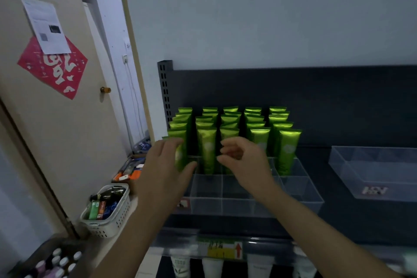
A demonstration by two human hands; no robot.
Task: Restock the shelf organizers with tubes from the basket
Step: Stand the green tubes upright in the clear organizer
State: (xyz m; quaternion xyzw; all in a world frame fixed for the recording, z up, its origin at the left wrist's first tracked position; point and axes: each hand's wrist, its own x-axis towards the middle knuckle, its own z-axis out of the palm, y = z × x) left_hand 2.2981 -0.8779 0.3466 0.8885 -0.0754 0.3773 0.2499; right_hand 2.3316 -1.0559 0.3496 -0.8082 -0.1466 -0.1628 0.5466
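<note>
Head view: I am looking at a dark shelf with rows of green tubes (207, 149) standing up, caps down, in a clear organizer (237, 205). The front pockets, just under the fingers, have no tubes in them.

The left hand (165, 165) has its fingers straight and spread. They lie flat on the front tube of the row at the far side, with the thumb sticking out under it. It is not gripping. The right hand (246, 162) is in front of the middle rows. Its fingers are bent a little, like a soft letter C, and I see nothing inside them.

The tubes look light, soft and shiny, so I think they could slip or tip over like dominoes. I would hold one around its middle, not by the thin flat top.

The white basket (108, 212) sits low, far below the left fingers. It holds a dark bottle and small boxes, but I cannot tell if any tubes are in there. The right hand hides the tube behind it. Another clear tray (372, 194), far out past the right fingers, is cut off at the edge.
</note>
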